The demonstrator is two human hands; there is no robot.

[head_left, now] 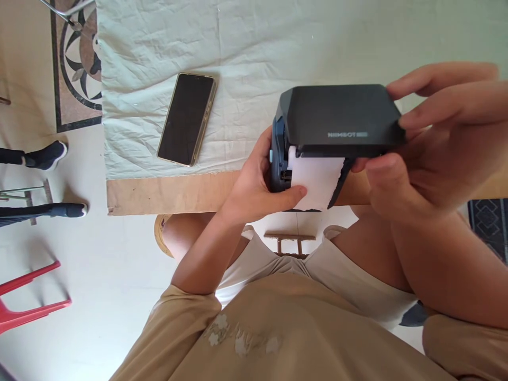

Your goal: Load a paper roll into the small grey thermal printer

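Note:
A dark label printer [337,114] marked NIIMBOT is held up over the table's front edge, its lid partly raised. White label paper [317,180] hangs out from under the lid. My left hand [262,185] grips the printer's blue-grey body from the left, with the thumb lying on the paper. At the right end of the lid my right hand [428,132] holds on, fingers on top and thumb below. The inside of the printer is mostly hidden by the lid and paper.
A smartphone [186,119] with a dark screen lies on the pale cloth [246,47] left of the printer. The table's bare wooden edge [170,193] runs in front of me. At the left are a person's shoes [47,156] and a red plastic stool [32,301].

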